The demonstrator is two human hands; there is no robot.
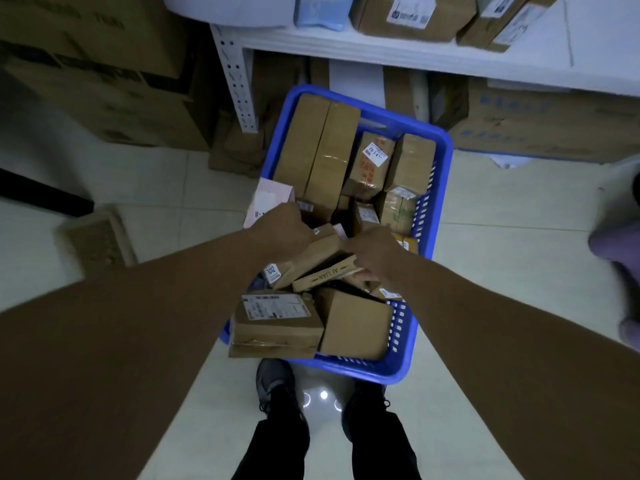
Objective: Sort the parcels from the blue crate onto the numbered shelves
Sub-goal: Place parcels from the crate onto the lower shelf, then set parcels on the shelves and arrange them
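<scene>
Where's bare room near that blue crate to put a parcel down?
Bare floor tiles lie left of the blue crate, toward the flattened cardboard, and right of it. The crate is packed with parcels; the shelf above is lined with boxes.

Dim, bluish light; small glare spots on the floor tiles (323,395); blurred, wide-angle-stretched edges

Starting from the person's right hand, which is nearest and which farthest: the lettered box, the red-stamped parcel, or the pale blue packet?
1. Lettered box: held by the right hand, near half of the crate.
2. Red-stamped parcel: crate's far end.
3. Pale blue packet: up on the shelf.
</scene>
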